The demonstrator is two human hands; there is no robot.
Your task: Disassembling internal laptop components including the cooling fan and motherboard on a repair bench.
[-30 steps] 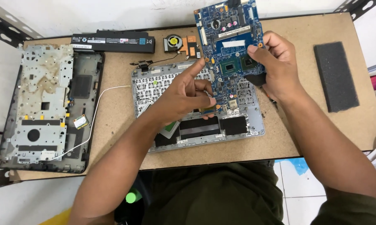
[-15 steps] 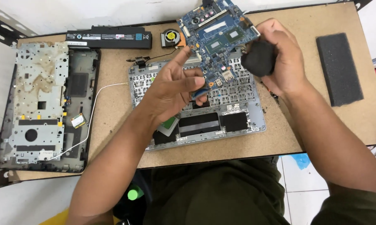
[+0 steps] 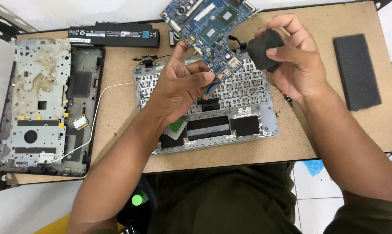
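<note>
Wooden table (image 3: pixel 287 151) across the frame. Left side: opened laptop bottom case (image 3: pixel 44 108), metal shielding up, thin white wire (image 3: pixel 98 112) trailing off its right edge. Centre: upturned keyboard deck (image 3: pixel 243 104), silver, flat on the table. Top left: long black battery (image 3: pixel 113 35). Right side: dark foam pad (image 3: pixel 356 71), lying well apart. Top centre, raised above the deck and tilted: blue circuit board (image 3: pixel 206 30). Left hand (image 3: pixel 180 86) pinching the board's lower edge, fingers closed on it. Right hand (image 3: pixel 293 54), upper right of centre, curled around a small black foam block (image 3: pixel 265 47), just beside the board's right edge.
</note>
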